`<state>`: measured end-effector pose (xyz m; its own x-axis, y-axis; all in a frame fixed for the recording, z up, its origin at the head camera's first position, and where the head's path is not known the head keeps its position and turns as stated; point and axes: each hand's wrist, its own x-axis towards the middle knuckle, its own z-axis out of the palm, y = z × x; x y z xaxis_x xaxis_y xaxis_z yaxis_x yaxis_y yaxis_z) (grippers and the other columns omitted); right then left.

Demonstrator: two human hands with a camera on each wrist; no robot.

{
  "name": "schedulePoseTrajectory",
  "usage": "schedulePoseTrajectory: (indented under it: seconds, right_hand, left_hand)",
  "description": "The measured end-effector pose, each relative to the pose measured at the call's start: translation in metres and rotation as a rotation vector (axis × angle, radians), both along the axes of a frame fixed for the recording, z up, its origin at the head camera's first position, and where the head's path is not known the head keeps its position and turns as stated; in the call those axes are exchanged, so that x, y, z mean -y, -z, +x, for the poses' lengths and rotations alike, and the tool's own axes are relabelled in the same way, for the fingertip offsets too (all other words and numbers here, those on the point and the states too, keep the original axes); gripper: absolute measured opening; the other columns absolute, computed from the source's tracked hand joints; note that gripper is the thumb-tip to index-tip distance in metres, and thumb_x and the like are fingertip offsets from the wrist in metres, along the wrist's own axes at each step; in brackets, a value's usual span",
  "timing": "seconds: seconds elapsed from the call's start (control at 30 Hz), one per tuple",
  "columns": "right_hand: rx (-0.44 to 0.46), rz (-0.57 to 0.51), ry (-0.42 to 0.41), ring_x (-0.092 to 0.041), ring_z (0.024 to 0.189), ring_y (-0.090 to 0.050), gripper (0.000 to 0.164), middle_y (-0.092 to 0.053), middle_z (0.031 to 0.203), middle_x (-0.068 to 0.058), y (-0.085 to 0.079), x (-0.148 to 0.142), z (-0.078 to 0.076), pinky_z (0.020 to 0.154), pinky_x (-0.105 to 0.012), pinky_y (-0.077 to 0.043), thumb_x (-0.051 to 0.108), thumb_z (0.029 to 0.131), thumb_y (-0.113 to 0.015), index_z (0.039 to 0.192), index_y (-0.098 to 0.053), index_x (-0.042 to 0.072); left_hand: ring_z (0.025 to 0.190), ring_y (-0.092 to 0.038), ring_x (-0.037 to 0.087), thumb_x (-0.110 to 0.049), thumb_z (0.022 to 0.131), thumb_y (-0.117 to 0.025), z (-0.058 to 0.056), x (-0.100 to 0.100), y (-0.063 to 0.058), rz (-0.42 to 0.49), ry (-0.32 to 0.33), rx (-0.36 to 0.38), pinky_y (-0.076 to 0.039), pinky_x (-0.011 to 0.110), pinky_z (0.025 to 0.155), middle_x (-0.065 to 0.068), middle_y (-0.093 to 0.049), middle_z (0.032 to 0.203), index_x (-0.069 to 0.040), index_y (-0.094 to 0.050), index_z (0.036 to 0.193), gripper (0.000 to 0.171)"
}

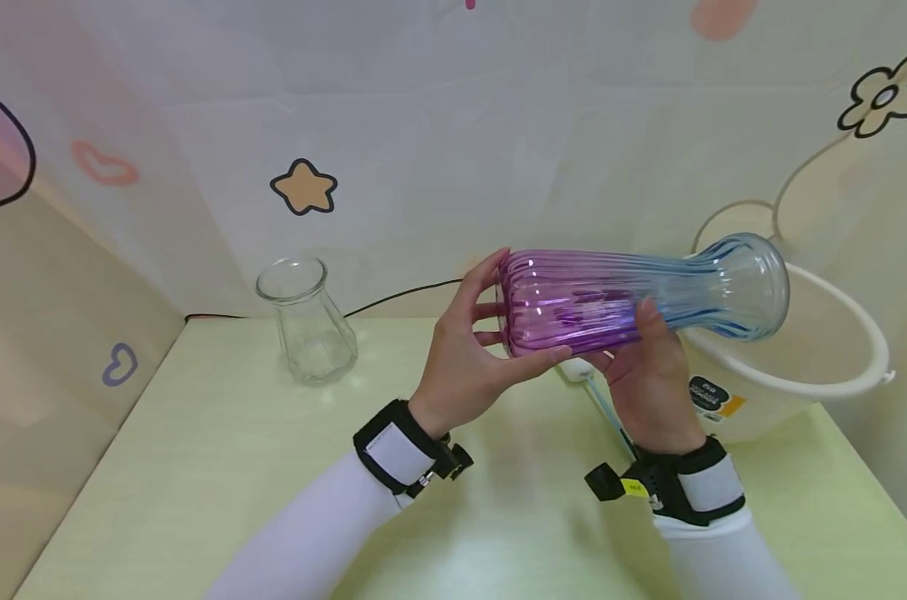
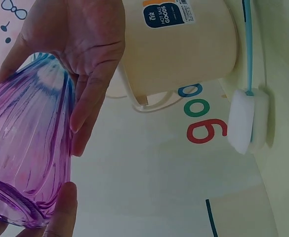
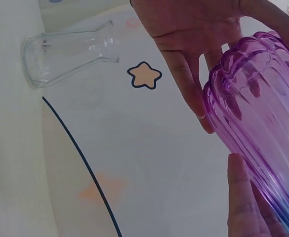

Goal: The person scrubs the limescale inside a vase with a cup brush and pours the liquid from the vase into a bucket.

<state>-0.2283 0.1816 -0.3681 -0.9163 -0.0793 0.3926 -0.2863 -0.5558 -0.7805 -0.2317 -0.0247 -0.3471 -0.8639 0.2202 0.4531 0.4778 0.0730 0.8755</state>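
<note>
A ribbed glass vase (image 1: 573,300), purple at its base and fading to clear blue at the flared mouth, is held sideways above the table, mouth to the right. My left hand (image 1: 461,350) grips the base end, thumb along the near side and fingers round the bottom. Under the middle of the vase, my right hand (image 1: 648,383) holds it with the thumb up over the near side. In the left wrist view the purple glass (image 2: 30,143) sits between both hands. The right wrist view shows the base (image 3: 243,69) against the left hand's fingers.
A clear glass vase (image 1: 311,325) stands upright at the back left of the table (image 1: 221,467). At the right is a cream bucket (image 1: 754,408) with a label. A white-headed brush (image 2: 242,121) with a blue handle lies beside the bucket. A dark cable (image 1: 401,293) runs along the back.
</note>
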Motion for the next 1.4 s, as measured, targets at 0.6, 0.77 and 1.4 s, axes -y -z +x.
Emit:
schedulePoseTrajectory:
  seconds: [0.6,0.77,1.4]
  right_hand:
    - [0.064,-0.055,-0.013,-0.024,0.111,-0.074,0.078,-0.047,0.151,-0.009,0.011,-0.017,-0.014,0.084,-0.038,-0.063,0.066,0.096,-0.059,0.156,-0.031,0.025]
    - [0.041,-0.090,-0.044,-0.025,0.109,-0.075,0.087,-0.046,0.154,-0.009,0.010,-0.019,-0.016,0.084,-0.041,-0.063,0.073,0.091,-0.059,0.158,-0.030,0.027]
    - [0.056,-0.143,-0.023,-0.021,0.103,-0.074,0.089,-0.053,0.149,-0.009,0.012,-0.022,-0.016,0.081,-0.034,-0.063,0.079,0.090,-0.052,0.158,-0.034,0.025]
  left_hand:
    - [0.125,-0.054,0.013,-0.026,0.074,-0.095,-0.021,-0.038,-0.024,-0.079,-0.044,-0.168,-0.057,0.027,0.093,0.003,-0.050,0.150,-0.024,-0.036,0.160,0.104]
    - [0.131,-0.051,0.011,-0.029,0.075,-0.094,-0.024,-0.048,-0.033,-0.114,-0.028,-0.201,-0.053,0.022,0.098,0.004,-0.050,0.147,-0.026,-0.037,0.159,0.102]
    - [0.133,-0.047,0.004,-0.036,0.077,-0.092,-0.031,-0.062,-0.046,-0.197,0.023,-0.203,-0.047,0.016,0.105,-0.002,-0.045,0.152,-0.031,-0.035,0.161,0.102]
